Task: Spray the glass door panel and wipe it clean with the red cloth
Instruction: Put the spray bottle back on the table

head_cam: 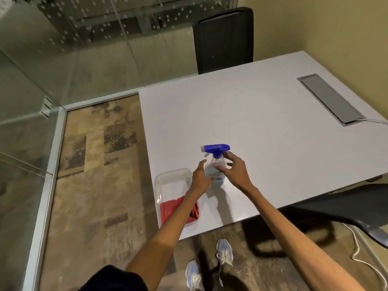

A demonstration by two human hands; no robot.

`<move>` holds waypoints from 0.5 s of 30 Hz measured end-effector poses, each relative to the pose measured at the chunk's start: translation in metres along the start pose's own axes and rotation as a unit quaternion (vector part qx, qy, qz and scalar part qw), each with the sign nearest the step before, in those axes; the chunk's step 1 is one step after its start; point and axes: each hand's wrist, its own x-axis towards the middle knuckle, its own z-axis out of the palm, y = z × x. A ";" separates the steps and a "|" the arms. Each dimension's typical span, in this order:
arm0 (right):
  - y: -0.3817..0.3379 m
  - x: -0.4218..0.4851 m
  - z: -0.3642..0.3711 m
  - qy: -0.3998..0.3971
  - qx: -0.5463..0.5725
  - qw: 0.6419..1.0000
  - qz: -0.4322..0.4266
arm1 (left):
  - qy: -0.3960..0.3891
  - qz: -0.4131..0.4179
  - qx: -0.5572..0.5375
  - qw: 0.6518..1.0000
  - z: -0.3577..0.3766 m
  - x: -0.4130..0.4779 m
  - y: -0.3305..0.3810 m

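Note:
A clear spray bottle (214,174) with a blue trigger head stands upright on the white table (262,114), nozzle pointing left. My left hand (200,178) is against the bottle's left side and my right hand (233,166) is at its right side, fingers spread around the neck. Neither hand has closed on it. The red cloth (170,208) lies in a clear plastic tray (171,175) at the table's near left corner, partly hidden by my left forearm. Glass panels (42,70) stand to the left and at the back.
A black chair (223,38) stands behind the table and another chair (346,208) sits at the near right. A grey cable hatch (330,98) is set in the table top. A white cable (365,257) runs over the patterned carpet. My shoes (210,263) are below.

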 end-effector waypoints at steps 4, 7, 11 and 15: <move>0.016 -0.013 0.006 0.044 -0.018 0.999 0.020 | 0.033 0.015 -0.010 0.999 -0.014 -0.012 -0.014; 0.021 -0.025 0.015 0.104 -0.028 0.994 0.017 | 0.075 0.013 -0.035 0.996 -0.025 -0.021 -0.028; 0.017 -0.043 0.037 0.216 -0.044 0.975 0.005 | 0.150 0.020 -0.033 0.988 -0.039 -0.035 -0.049; 0.013 -0.054 0.065 0.180 -0.041 0.983 0.000 | 0.199 0.015 0.034 0.979 -0.054 -0.048 -0.067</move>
